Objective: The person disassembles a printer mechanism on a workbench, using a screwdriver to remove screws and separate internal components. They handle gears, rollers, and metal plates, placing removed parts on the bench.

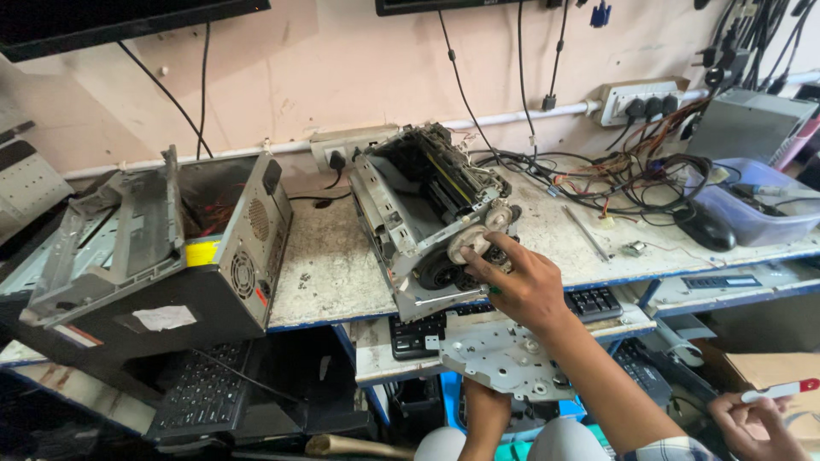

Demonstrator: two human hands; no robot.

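Right hand: you are reaching your right hand (523, 286) up to the stripped printer chassis (424, 213) on the workbench (329, 265), your fingers (483, 266) curling around the pale plastic gear (469, 243) on its gear side. The thumb and forefinger are pinching that gear's lower edge, so the hand is closing on the gear rather than lying flat.
Left hand: you are holding the grey metal side plate (504, 358) from below with your left hand (487, 410); the plate is hiding most of the fingers, but the hand is gripping its lower edge.
Gear position: the pale plastic gear is sitting right at your right fingertips, beside a second light gear (498, 216) higher up and above a black roller end (440, 271).
Plate position: the metal side plate is hanging just below your right wrist, in front of the black keyboard (589, 306) on the pull-out shelf, tilted towards you.
Chassis: the printer chassis is lying tipped on the bench, its gear side facing you.
Surroundings: an open computer case (231, 248) is lying to the left of the chassis. A tangle of cables (632, 175) and a black mouse (705, 226) are lying to the right.
Other person: another person's hand (756, 420) is holding a white and red tool (779, 390) at the lower right corner.
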